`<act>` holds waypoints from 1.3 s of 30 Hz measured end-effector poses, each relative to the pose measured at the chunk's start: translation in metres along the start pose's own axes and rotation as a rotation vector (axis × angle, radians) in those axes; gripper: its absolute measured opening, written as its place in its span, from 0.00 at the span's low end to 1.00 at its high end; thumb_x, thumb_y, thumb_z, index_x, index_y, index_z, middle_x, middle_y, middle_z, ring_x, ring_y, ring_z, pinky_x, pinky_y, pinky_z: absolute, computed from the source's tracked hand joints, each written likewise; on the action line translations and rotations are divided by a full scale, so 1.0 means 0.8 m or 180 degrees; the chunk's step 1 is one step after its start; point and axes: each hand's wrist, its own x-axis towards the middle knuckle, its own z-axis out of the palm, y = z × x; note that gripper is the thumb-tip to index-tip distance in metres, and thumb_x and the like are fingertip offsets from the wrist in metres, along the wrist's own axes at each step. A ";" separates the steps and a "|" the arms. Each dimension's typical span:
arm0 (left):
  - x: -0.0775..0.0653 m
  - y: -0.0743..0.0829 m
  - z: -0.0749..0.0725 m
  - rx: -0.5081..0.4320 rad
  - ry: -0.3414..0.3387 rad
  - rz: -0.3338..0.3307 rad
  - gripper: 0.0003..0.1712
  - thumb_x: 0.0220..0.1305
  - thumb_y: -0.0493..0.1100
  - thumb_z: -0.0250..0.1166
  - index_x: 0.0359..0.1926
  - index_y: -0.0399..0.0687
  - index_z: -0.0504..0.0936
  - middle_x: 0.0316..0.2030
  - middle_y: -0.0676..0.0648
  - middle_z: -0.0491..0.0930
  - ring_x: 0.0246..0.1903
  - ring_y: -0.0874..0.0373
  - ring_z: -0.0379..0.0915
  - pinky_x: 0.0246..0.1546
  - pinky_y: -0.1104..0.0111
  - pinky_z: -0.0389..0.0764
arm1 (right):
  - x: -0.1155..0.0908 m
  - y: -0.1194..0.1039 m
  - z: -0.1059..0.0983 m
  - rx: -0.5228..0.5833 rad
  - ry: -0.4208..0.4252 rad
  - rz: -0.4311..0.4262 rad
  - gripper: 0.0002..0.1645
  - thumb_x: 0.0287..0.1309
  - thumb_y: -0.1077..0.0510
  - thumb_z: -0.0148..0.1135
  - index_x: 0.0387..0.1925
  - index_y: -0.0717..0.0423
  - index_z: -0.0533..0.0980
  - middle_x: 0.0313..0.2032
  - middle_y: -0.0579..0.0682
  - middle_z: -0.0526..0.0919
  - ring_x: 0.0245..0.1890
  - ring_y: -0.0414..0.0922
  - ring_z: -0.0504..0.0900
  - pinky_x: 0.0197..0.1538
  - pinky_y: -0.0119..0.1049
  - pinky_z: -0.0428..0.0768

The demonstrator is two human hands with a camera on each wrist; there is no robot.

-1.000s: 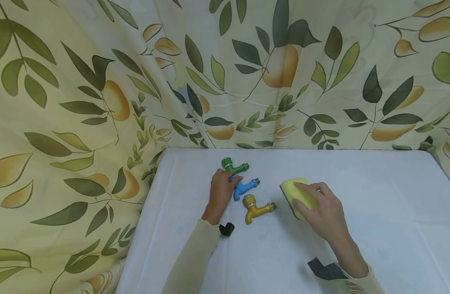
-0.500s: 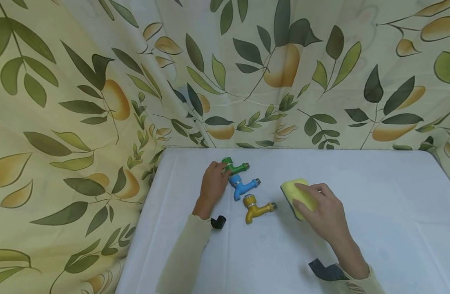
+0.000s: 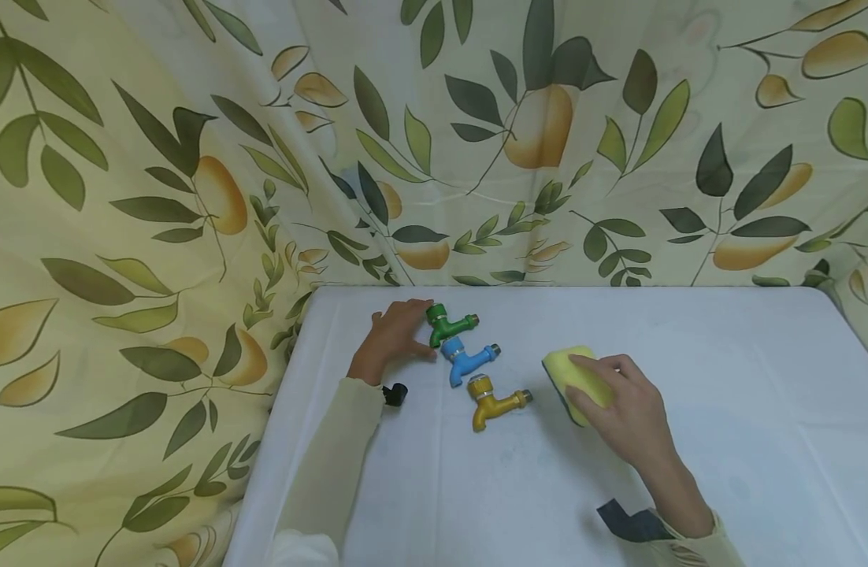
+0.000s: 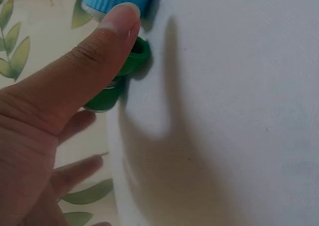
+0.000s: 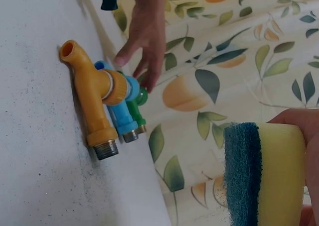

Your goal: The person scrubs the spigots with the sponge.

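Observation:
Three taps lie in a slanting row on the white table: a green tap [image 3: 448,327] farthest back, a blue tap [image 3: 468,364] in the middle and a yellow tap [image 3: 496,406] nearest. Beside the green tap, my left hand [image 3: 390,339] has its thumb and fingers spread apart, fingertips near the green knob. In the left wrist view the thumb overlaps the green tap [image 4: 134,59], partly hiding it. My right hand [image 3: 628,409] grips a yellow sponge [image 3: 563,368] above the table, to the right of the taps. The right wrist view shows its dark scouring side [image 5: 242,171].
The table [image 3: 746,425] is covered in white cloth, with dark specks and smudges near the yellow tap in the right wrist view. A leaf-and-fruit patterned curtain [image 3: 491,197] hangs behind and along the left side. Dark straps [image 3: 632,524] sit at the wrists.
My left hand has moved from the blue tap's knob back and left to beside the green tap, its fingers spreading. The right hand and sponge have stayed nearly still.

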 end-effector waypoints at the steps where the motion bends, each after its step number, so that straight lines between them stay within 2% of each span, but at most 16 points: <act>1: 0.002 -0.001 0.002 0.0028 -0.0016 0.0004 0.63 0.44 0.63 0.83 0.78 0.61 0.60 0.76 0.54 0.64 0.74 0.47 0.58 0.68 0.32 0.58 | 0.000 0.000 0.000 -0.0002 -0.0010 0.0009 0.25 0.54 0.51 0.74 0.55 0.47 0.84 0.43 0.53 0.79 0.35 0.47 0.75 0.30 0.33 0.69; 6: 0.009 -0.004 0.012 0.0020 -0.0008 0.0007 0.66 0.43 0.63 0.83 0.79 0.63 0.57 0.76 0.55 0.63 0.75 0.48 0.54 0.70 0.31 0.52 | 0.001 -0.001 0.001 -0.0005 -0.0084 0.0051 0.25 0.55 0.50 0.73 0.56 0.47 0.83 0.43 0.53 0.79 0.36 0.48 0.75 0.31 0.33 0.70; 11: 0.012 -0.007 0.019 -0.0188 0.0086 -0.0003 0.64 0.45 0.61 0.83 0.79 0.63 0.57 0.76 0.55 0.64 0.75 0.47 0.55 0.71 0.31 0.50 | 0.002 0.000 0.002 -0.0014 -0.0087 0.0044 0.25 0.55 0.50 0.73 0.56 0.47 0.83 0.43 0.53 0.79 0.36 0.47 0.75 0.31 0.33 0.70; 15: 0.010 -0.008 0.021 -0.0365 0.0149 -0.0009 0.61 0.47 0.59 0.83 0.79 0.61 0.60 0.75 0.53 0.65 0.74 0.47 0.55 0.71 0.31 0.50 | 0.001 0.002 0.003 -0.0040 -0.0081 0.0032 0.25 0.55 0.49 0.74 0.56 0.47 0.84 0.43 0.53 0.79 0.36 0.47 0.75 0.31 0.33 0.70; 19: 0.008 -0.016 0.026 -0.0399 0.0296 -0.0028 0.56 0.48 0.60 0.80 0.75 0.57 0.64 0.73 0.52 0.67 0.74 0.51 0.57 0.72 0.33 0.50 | -0.001 0.003 0.003 -0.0056 -0.0094 0.0046 0.25 0.55 0.49 0.74 0.56 0.46 0.84 0.43 0.53 0.79 0.36 0.48 0.75 0.31 0.33 0.70; 24: 0.000 -0.026 0.024 -0.0464 0.0552 -0.0116 0.53 0.47 0.61 0.79 0.72 0.52 0.68 0.68 0.48 0.71 0.70 0.50 0.63 0.71 0.34 0.54 | -0.001 0.003 0.001 -0.0042 -0.0091 0.0053 0.25 0.55 0.50 0.73 0.56 0.46 0.83 0.43 0.53 0.78 0.36 0.48 0.75 0.31 0.34 0.69; 28: -0.019 -0.026 0.020 -0.0573 0.0662 -0.0113 0.54 0.46 0.61 0.79 0.72 0.47 0.69 0.66 0.44 0.75 0.68 0.47 0.67 0.70 0.36 0.58 | -0.005 0.005 0.001 -0.0024 -0.0069 0.0050 0.25 0.54 0.51 0.74 0.56 0.46 0.84 0.43 0.53 0.78 0.35 0.47 0.75 0.31 0.33 0.69; 31: -0.039 -0.019 0.019 -0.0656 0.0861 0.0021 0.54 0.46 0.61 0.80 0.71 0.46 0.70 0.64 0.43 0.77 0.66 0.46 0.69 0.69 0.37 0.60 | -0.005 0.006 0.002 -0.0012 -0.0078 0.0067 0.25 0.54 0.51 0.74 0.56 0.47 0.84 0.42 0.52 0.78 0.35 0.47 0.74 0.31 0.33 0.69; 34: -0.059 -0.003 0.021 -0.0631 0.1144 0.0270 0.52 0.45 0.62 0.80 0.68 0.48 0.72 0.63 0.45 0.77 0.66 0.48 0.69 0.69 0.38 0.59 | -0.005 0.005 0.003 0.0022 -0.0105 0.0100 0.26 0.55 0.50 0.74 0.57 0.47 0.83 0.43 0.53 0.77 0.36 0.47 0.74 0.32 0.33 0.69; 39: -0.085 0.043 0.022 -0.0320 0.1486 0.0810 0.51 0.43 0.64 0.79 0.67 0.50 0.72 0.62 0.49 0.76 0.65 0.51 0.67 0.69 0.35 0.58 | 0.000 -0.002 0.009 0.0189 -0.0091 0.0182 0.28 0.61 0.49 0.71 0.62 0.48 0.79 0.47 0.54 0.77 0.40 0.46 0.72 0.36 0.36 0.68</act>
